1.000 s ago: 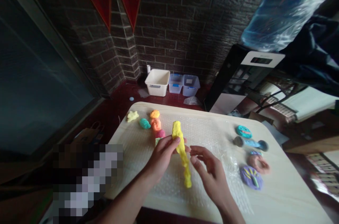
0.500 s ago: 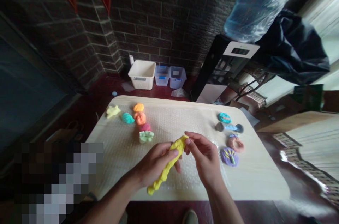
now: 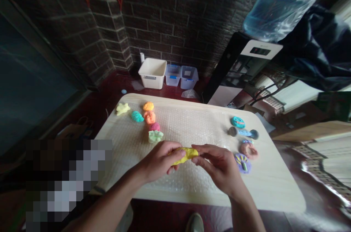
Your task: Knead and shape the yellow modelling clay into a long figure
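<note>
A lump of yellow clay (image 3: 185,154) is squeezed between both my hands, just above a sheet of bubble wrap (image 3: 186,129) spread on the pale wooden table (image 3: 274,188). My left hand (image 3: 159,160) wraps its fingers round the clay's left end. My right hand (image 3: 219,166) pinches the right end with thumb and fingers. Most of the clay is hidden inside my hands.
Small clay shapes lie at the table's far left: a yellow star (image 3: 122,108), a teal lump (image 3: 137,116), orange pieces (image 3: 149,115), pink and green ones (image 3: 155,134). Teal, blue, pink and purple pieces (image 3: 242,162) lie at the right. Plastic bins (image 3: 153,73) stand on the floor beyond.
The long yellow roll, held upright a second ago and slanted after that, is now gathered into a short lump between both hands, which have closed in together.
</note>
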Demonstrator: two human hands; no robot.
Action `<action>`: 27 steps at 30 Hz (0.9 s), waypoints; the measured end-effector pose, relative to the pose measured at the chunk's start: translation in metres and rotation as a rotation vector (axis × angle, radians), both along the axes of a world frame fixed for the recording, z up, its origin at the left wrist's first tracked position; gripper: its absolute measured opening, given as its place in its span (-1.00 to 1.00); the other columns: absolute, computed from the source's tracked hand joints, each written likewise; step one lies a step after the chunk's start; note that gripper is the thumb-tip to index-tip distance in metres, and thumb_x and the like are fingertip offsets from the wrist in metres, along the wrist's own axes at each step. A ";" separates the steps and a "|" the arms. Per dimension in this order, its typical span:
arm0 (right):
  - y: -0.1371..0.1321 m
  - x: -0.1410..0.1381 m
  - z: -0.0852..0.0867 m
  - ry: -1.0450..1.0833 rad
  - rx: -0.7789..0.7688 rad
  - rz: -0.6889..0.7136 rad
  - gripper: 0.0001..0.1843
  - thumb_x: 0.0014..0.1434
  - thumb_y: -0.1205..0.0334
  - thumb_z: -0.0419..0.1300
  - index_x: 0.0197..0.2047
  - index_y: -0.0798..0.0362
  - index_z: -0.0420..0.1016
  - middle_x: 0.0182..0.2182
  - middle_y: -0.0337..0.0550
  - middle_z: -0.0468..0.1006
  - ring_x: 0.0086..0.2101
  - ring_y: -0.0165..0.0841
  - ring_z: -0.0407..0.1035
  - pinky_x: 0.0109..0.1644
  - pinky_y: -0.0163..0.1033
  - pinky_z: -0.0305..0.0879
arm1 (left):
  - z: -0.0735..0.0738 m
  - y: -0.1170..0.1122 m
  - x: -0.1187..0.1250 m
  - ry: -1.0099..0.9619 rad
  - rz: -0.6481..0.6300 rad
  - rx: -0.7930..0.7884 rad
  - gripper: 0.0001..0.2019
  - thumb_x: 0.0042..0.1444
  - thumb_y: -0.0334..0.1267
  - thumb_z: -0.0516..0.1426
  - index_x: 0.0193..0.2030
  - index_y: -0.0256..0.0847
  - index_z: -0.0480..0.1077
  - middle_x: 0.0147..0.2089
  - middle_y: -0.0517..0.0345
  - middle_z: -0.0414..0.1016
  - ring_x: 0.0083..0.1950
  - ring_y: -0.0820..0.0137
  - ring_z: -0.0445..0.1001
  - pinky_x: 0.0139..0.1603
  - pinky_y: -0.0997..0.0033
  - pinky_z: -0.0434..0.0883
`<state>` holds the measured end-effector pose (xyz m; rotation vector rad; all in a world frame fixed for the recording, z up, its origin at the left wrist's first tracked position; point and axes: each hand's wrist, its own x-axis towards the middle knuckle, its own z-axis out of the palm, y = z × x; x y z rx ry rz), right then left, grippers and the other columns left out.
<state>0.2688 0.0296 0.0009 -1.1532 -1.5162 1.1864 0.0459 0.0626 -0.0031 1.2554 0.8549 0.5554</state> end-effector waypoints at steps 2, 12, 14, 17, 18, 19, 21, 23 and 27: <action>0.000 0.001 0.001 -0.002 -0.014 -0.008 -0.80 0.21 0.20 0.48 -0.07 -0.08 0.79 -0.24 -0.07 0.77 -0.32 -0.22 0.66 -0.23 -0.16 0.62 | 0.002 0.001 -0.002 0.020 -0.019 0.026 -0.61 0.32 0.07 0.13 -0.29 -0.25 0.49 -0.44 0.15 0.37 -0.45 0.42 0.30 -0.53 0.47 0.12; -0.001 0.004 0.002 0.040 0.010 0.027 -0.83 0.25 0.23 0.45 -0.08 -0.04 0.80 -0.40 -0.12 0.76 -0.41 -0.32 0.63 -0.29 -0.28 0.60 | 0.005 0.003 -0.005 0.041 -0.045 0.084 -0.62 0.31 0.01 0.12 -0.42 -0.23 0.38 -0.47 0.18 0.36 -0.43 0.42 0.36 -0.49 0.49 0.18; 0.000 0.005 0.003 0.004 0.034 0.032 -0.86 0.27 0.25 0.44 -0.10 -0.04 0.81 -0.43 -0.13 0.75 -0.42 -0.33 0.62 -0.29 -0.28 0.58 | 0.005 0.003 -0.005 0.047 -0.047 0.086 -0.63 0.31 -0.01 0.12 -0.43 -0.23 0.37 -0.47 0.20 0.34 -0.44 0.42 0.37 -0.49 0.49 0.18; 0.000 0.004 0.003 0.023 0.010 0.021 -0.86 0.25 0.24 0.44 -0.11 -0.05 0.81 -0.43 -0.14 0.75 -0.43 -0.32 0.62 -0.30 -0.28 0.59 | 0.005 0.003 -0.005 0.052 -0.048 0.088 -0.64 0.32 -0.02 0.11 -0.41 -0.23 0.38 -0.47 0.20 0.35 -0.43 0.43 0.37 -0.49 0.49 0.20; 0.000 0.004 0.003 0.042 -0.003 0.011 -0.84 0.24 0.23 0.46 -0.10 -0.06 0.80 -0.43 -0.14 0.75 -0.44 -0.32 0.63 -0.31 -0.27 0.60 | 0.005 0.003 -0.005 0.050 -0.048 0.087 -0.64 0.33 -0.02 0.11 -0.40 -0.23 0.38 -0.46 0.19 0.36 -0.43 0.42 0.37 -0.48 0.49 0.20; 0.000 0.004 0.004 0.055 -0.012 0.003 -0.82 0.22 0.23 0.47 -0.08 -0.06 0.80 -0.43 -0.14 0.76 -0.44 -0.31 0.63 -0.32 -0.27 0.60 | 0.004 0.003 -0.005 0.048 -0.048 0.086 -0.64 0.33 -0.02 0.11 -0.39 -0.24 0.39 -0.46 0.19 0.36 -0.42 0.42 0.38 -0.48 0.49 0.21; 0.000 0.004 0.005 0.054 0.002 -0.002 -0.80 0.20 0.24 0.48 -0.08 -0.05 0.80 -0.43 -0.13 0.76 -0.44 -0.30 0.64 -0.33 -0.26 0.61 | 0.003 0.003 -0.006 0.049 -0.049 0.086 -0.63 0.34 -0.01 0.11 -0.39 -0.24 0.39 -0.45 0.18 0.37 -0.41 0.42 0.38 -0.48 0.50 0.20; 0.000 0.004 0.006 0.027 0.044 0.004 -0.84 0.21 0.26 0.47 -0.12 -0.05 0.81 -0.44 -0.12 0.76 -0.45 -0.31 0.63 -0.33 -0.27 0.60 | 0.001 0.003 -0.006 0.058 -0.046 0.093 -0.62 0.34 -0.01 0.11 -0.40 -0.24 0.39 -0.45 0.18 0.38 -0.42 0.43 0.39 -0.48 0.50 0.19; 0.000 0.003 0.005 0.055 0.022 -0.021 -0.84 0.21 0.27 0.47 -0.12 -0.08 0.81 -0.41 -0.13 0.76 -0.42 -0.34 0.63 -0.32 -0.33 0.59 | 0.002 0.003 -0.006 0.069 -0.037 0.166 -0.62 0.37 -0.02 0.10 -0.36 -0.26 0.43 -0.44 0.18 0.42 -0.43 0.45 0.37 -0.46 0.50 0.20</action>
